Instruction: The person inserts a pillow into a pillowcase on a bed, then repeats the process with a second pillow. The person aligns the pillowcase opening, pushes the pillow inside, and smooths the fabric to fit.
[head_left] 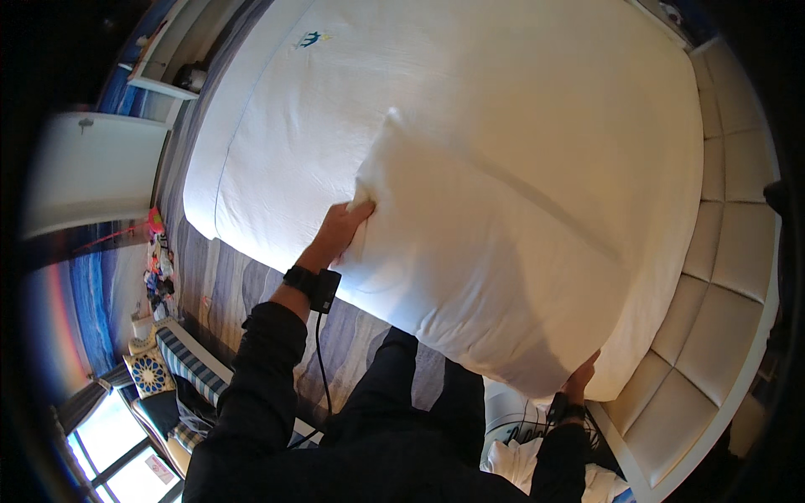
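Note:
A plump white pillow (470, 251) lies tilted over the near side of the bed, one corner pointing up toward the middle of the mattress. My left hand (345, 225) is closed on its left edge, bunching the fabric beneath the fingers. At the pillow's lower right end, my right hand (580, 377) grips the edge, with one finger stretched along it and the others hidden. Under the pillow spreads a white bed sheet (277, 126) with a thin blue line and a small blue motif near the far left. Both wrists wear dark straps; the left one carries a small black box with a cable.
A padded beige headboard (738, 243) borders the bed on the right. White bedding and cables sit by a pale bedside unit (503, 411) near my right arm. A cushioned bench (193, 360) and patterned pillow (149, 373) stand at lower left, beside a wood-look floor (226, 277).

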`<state>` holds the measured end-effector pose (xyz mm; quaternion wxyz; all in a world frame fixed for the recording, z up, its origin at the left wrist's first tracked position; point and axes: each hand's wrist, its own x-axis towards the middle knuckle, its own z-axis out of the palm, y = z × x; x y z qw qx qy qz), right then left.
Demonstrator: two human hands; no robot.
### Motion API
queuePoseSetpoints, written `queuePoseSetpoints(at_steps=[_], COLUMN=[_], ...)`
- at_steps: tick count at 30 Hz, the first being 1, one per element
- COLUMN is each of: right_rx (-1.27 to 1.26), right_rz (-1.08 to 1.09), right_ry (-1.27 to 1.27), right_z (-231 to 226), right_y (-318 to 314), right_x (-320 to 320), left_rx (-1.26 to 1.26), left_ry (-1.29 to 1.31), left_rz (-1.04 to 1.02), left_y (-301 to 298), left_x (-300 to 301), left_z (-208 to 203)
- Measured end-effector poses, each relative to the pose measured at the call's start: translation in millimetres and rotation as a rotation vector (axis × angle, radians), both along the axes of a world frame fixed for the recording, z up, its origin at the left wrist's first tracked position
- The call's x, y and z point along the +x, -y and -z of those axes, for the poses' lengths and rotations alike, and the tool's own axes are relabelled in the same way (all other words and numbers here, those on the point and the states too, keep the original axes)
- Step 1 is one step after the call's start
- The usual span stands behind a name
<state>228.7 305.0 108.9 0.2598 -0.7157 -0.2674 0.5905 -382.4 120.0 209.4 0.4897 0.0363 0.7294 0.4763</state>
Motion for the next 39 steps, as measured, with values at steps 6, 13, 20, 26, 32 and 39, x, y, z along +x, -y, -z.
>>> queuePoseSetpoints(at_steps=[6,13,20,26,32,39], right_rx=[-0.043,-0.162,-0.017,-0.070,-0.061,-0.127], right_rz=[-0.211,0.091,0.092,0.077,0.007,-0.028], right_ry=[0.211,-0.109,-0.502,-0.479,-0.385,-0.454], right_z=[-2.9,-18.6,1.9,-22.3,-14.0,15.1], right_y=[59.2,59.7,44.9,50.8,30.1,-14.7], right_x=[-7.5,-26.8,-25.3,-25.3,-11.1,9.4], left_rx=[-0.161,-0.176,0.012,0.240,0.315,0.338], left_ry=[-0.434,-0.431,0.280,-0.211,0.287,0.757], left_rz=[0.164,-0.703,-0.023,0.450,-0.026,-0.529], left_y=[-11.3,110.2,125.7,101.7,96.6,73.2], left_x=[-58.6,-7.0,179.0,202.2,205.7,192.0], left_z=[25.7,128.4,164.0,192.6,165.9,175.7])
